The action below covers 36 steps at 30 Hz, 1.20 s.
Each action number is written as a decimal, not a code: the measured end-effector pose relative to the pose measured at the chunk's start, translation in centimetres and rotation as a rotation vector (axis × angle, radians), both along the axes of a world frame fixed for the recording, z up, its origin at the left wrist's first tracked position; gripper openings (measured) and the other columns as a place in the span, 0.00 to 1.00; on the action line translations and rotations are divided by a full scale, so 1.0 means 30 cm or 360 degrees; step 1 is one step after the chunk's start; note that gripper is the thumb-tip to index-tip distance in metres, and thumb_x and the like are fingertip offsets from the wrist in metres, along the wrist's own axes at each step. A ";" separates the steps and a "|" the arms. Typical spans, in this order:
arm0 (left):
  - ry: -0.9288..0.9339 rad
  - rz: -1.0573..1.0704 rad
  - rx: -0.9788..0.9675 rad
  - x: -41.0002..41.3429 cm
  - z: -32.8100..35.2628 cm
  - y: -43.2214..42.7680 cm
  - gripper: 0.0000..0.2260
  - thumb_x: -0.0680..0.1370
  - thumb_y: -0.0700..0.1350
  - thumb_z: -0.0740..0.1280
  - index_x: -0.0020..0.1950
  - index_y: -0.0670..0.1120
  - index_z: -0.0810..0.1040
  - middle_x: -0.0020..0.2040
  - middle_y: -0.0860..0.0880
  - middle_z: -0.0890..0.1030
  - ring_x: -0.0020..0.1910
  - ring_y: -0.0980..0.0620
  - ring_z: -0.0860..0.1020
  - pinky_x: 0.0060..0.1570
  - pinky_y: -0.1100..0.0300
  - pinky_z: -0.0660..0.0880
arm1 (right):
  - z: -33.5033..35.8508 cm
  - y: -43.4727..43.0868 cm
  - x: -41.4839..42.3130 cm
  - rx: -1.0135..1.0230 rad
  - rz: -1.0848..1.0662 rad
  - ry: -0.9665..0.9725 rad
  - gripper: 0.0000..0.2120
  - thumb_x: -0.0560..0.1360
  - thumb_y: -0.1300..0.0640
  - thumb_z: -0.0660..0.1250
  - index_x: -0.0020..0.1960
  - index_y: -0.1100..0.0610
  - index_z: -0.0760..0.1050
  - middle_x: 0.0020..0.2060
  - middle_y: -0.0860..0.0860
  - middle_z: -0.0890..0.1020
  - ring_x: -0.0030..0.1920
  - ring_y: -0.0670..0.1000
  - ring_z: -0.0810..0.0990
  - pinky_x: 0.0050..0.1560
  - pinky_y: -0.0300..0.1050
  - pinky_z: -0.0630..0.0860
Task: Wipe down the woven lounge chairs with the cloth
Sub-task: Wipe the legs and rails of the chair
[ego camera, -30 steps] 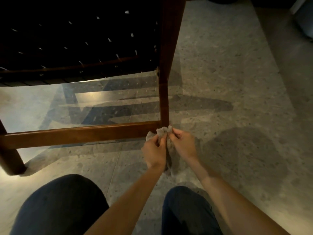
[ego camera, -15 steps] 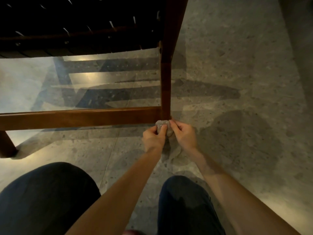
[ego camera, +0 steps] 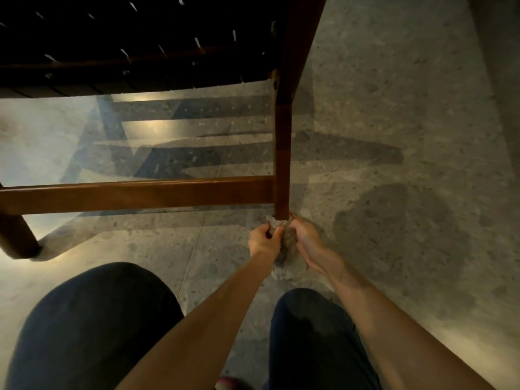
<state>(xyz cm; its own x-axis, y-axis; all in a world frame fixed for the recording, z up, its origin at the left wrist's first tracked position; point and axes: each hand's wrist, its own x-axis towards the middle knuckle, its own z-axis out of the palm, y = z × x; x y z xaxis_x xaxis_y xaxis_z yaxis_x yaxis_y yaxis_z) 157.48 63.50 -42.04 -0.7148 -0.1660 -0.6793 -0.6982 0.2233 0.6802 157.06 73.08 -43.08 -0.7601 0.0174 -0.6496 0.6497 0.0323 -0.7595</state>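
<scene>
I have the grey cloth (ego camera: 287,239) bunched against the near side of the foot of the chair leg (ego camera: 282,164), right where the wood meets the floor (ego camera: 394,114); whether it goes all the way round the leg I cannot tell, as the far side is hidden; my left hand (ego camera: 263,240) has its fingers and thumb curled tight on the left part of the bunch, the back of the hand towards me; my right hand (ego camera: 305,237) grips the right part, its fingertips up against the foot of the leg; neither hand is open at all, and both have hold of nothing but the cloth; a loose tail of it hangs down between my wrists towards the floor; the leg is dark brown wood and stands close to upright, running up to the seat frame; a wooden crossbar (ego camera: 135,194) joins it just above my hands and runs off left to a second leg (ego camera: 14,237) at the edge of view; above that is the woven seat (ego camera: 126,38), dark, with small chinks of light through the weave; the floor is speckled grey stone with the chair's shadow across it; my left knee (ego camera: 92,319) and right knee (ego camera: 309,333), in dark trousers, fill the bottom of the view
</scene>
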 end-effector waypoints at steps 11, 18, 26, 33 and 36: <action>0.0688 0.0391 -0.0223 -0.098 0.279 0.039 0.14 0.77 0.48 0.68 0.31 0.49 0.75 0.27 0.53 0.73 0.27 0.59 0.68 0.25 0.72 0.64 | 0.322 0.014 -0.130 0.0195 -0.0005 0.0821 0.21 0.78 0.68 0.61 0.70 0.58 0.68 0.53 0.43 0.78 0.50 0.34 0.78 0.52 0.26 0.72; 0.1222 0.0416 -0.0182 -0.311 0.479 -0.013 0.08 0.79 0.42 0.65 0.53 0.39 0.81 0.49 0.47 0.82 0.50 0.52 0.79 0.51 0.63 0.74 | 0.524 -0.004 -0.337 0.0202 -0.0126 0.1159 0.18 0.77 0.70 0.62 0.66 0.64 0.73 0.58 0.55 0.81 0.58 0.48 0.80 0.57 0.37 0.76; 0.1246 -0.0093 0.0070 -0.410 0.421 -0.021 0.14 0.82 0.38 0.57 0.67 0.40 0.72 0.59 0.41 0.79 0.59 0.48 0.77 0.59 0.60 0.73 | 0.471 -0.048 -0.395 0.0412 -0.0184 0.1203 0.08 0.79 0.65 0.60 0.51 0.58 0.78 0.41 0.50 0.82 0.41 0.40 0.80 0.42 0.35 0.77; 0.1179 -0.0028 0.0088 -0.379 0.356 -0.023 0.10 0.81 0.40 0.60 0.60 0.43 0.77 0.48 0.47 0.82 0.45 0.58 0.80 0.44 0.68 0.77 | 0.434 -0.048 -0.396 0.0208 -0.0355 0.1006 0.08 0.78 0.63 0.64 0.46 0.56 0.81 0.39 0.50 0.84 0.37 0.38 0.81 0.37 0.32 0.77; 0.1111 -0.0126 -0.0108 -0.324 0.308 -0.030 0.07 0.80 0.41 0.61 0.54 0.42 0.78 0.41 0.48 0.80 0.37 0.59 0.78 0.37 0.65 0.74 | 0.375 -0.042 -0.331 0.0265 -0.0308 0.0956 0.10 0.78 0.65 0.63 0.43 0.53 0.78 0.33 0.45 0.80 0.31 0.34 0.78 0.32 0.27 0.72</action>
